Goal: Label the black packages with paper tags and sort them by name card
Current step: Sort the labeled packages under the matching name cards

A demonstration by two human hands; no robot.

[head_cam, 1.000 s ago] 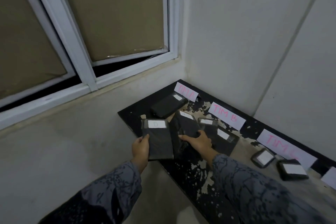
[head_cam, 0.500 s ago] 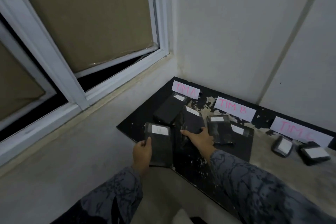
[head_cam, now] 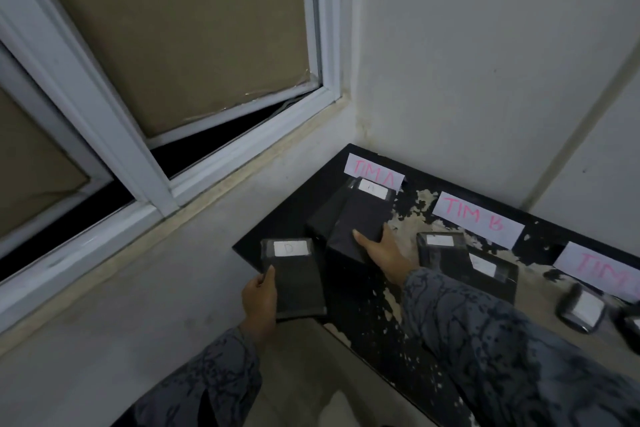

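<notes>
**Inspector:** Start nearest. Left hand?

**Assistant:** The left hand sits at about 7 o'clock from the middle of the view, sleeve running down to the bottom edge. It grips the D-tagged package by its near left edge, thumb on top, the other fingers hidden underneath. The package overhangs the near corner of the black board, its white tag at the far end.

**Inspector:** Right hand?

**Assistant:** The right hand reaches forward at 5 o'clock from centre, wrist low, forearm coming in from the lower right. Thumb lies on the package's top face and a fingertip curls round its near right corner: it holds the A-tagged package.

**Inspector:** Where does that package lie?

**Assistant:** Tilted over another black package, its tag end touching or just short of the TIM A card; I cannot tell which.

**Inspector:** Farther on?

**Assistant:** At 3 o'clock, two overlapping tagged packages near the TIM B card. Beyond, two small packages below a third card, lettering cut off by the view's edge.
</notes>
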